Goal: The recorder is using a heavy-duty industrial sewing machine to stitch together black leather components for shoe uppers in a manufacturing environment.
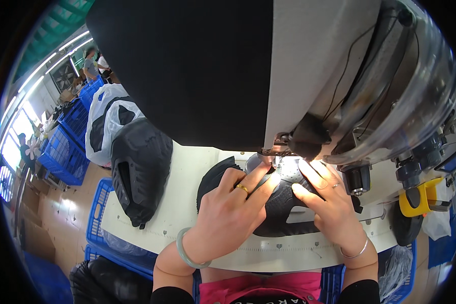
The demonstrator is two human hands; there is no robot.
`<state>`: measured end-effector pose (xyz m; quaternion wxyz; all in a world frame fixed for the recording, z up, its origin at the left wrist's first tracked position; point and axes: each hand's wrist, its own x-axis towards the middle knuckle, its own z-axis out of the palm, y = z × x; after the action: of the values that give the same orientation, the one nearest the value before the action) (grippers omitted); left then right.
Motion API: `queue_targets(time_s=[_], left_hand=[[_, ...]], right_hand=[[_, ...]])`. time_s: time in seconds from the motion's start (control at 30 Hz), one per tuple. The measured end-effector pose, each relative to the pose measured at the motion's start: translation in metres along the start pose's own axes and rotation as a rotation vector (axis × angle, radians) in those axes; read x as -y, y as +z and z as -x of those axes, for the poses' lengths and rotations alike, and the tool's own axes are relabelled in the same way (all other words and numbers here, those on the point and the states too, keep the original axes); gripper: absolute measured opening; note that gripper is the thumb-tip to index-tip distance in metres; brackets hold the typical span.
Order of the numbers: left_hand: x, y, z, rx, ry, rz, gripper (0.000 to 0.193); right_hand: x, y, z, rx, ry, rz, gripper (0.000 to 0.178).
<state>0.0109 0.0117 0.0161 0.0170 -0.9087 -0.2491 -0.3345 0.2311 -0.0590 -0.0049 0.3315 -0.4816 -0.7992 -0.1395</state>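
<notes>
Both my hands rest on a black shoe upper lying on the white sewing table under the lit needle area. My left hand lies over its left side, index and middle fingers stretched toward the presser foot, thumb hidden. On the right part of the upper, my right hand presses down with thumb and fingers spread. Around the needle, glare and my fingertips hide the stitching spot. The sewing machine looms above, its black and light-grey head filling the upper middle.
Left on the table sits another black shoe upper beside a white plastic bag. A blue basket stands below the edge. A yellow holder is at right. Blue crates and a person are farther back.
</notes>
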Motion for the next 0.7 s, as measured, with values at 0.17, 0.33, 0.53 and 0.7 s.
queue_targets(time_s=[0.17,0.33,0.53,0.7], left_hand=[[0.001,-0.002,0.000,0.007,0.006,0.010,0.042],[0.001,0.001,0.001,0.018,0.005,-0.013,0.044],[-0.005,0.011,0.005,-0.014,0.014,-0.087,0.049],[-0.006,0.006,0.005,-0.001,0.014,-0.106,0.054]], right_hand=[[0.001,-0.001,-0.003,-0.008,-0.019,0.003,0.058],[-0.002,0.002,-0.002,-0.022,-0.012,-0.009,0.058],[-0.019,0.005,0.001,-0.025,-0.001,-0.090,0.058],[-0.021,0.007,0.004,-0.050,-0.043,-0.046,0.056]])
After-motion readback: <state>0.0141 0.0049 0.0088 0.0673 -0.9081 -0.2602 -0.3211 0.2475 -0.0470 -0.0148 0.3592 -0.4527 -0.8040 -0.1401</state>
